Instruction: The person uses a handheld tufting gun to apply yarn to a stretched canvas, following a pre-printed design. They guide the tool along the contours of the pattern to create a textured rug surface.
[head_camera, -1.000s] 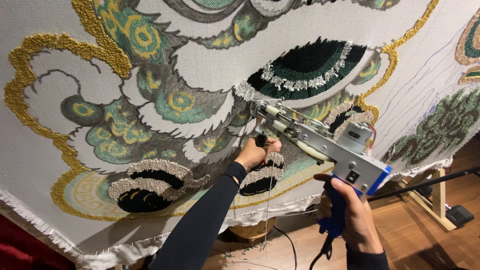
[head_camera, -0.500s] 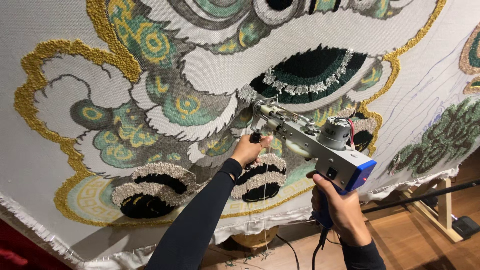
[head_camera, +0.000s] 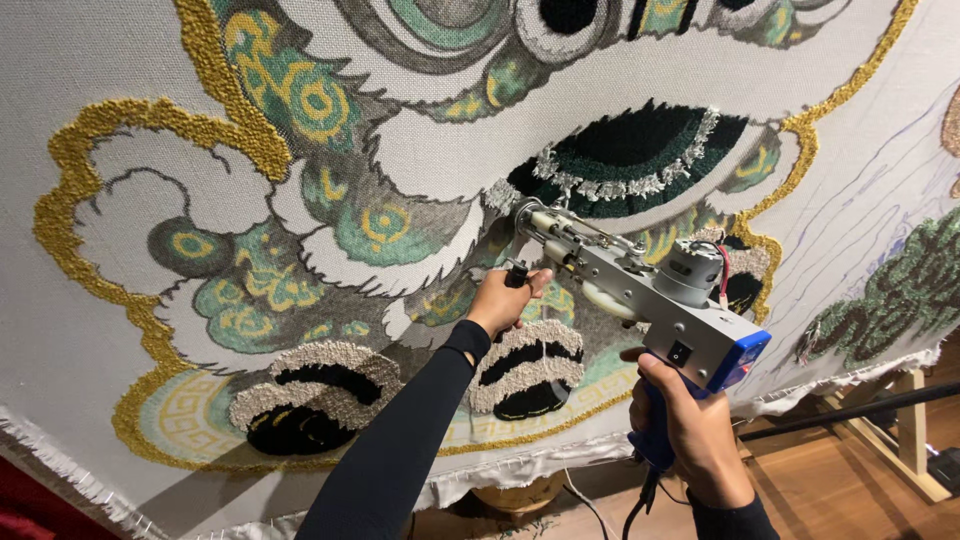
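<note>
A silver tufting gun (head_camera: 640, 290) with a blue rear end is pressed nose-first against a large stretched cloth (head_camera: 120, 60). My right hand (head_camera: 690, 430) is closed around its blue rear grip, low at the right. My left hand (head_camera: 505, 300), in a black sleeve, grips the gun's black front handle just under the nose. The needle tip touches the cloth beside a dark green tufted patch edged in white (head_camera: 630, 150). The cloth carries a partly tufted design in gold, green, white and black.
A gold tufted outline (head_camera: 90, 240) curls across the left of the cloth. Black and cream tufted stripes (head_camera: 300, 385) lie low in the middle. A wooden frame leg (head_camera: 915, 440) and wooden floor show at the bottom right. A cord hangs below the gun.
The view has shifted and drawn closer. The gun and both hands have kept their grip, with the nose staying by the dark green patch.
</note>
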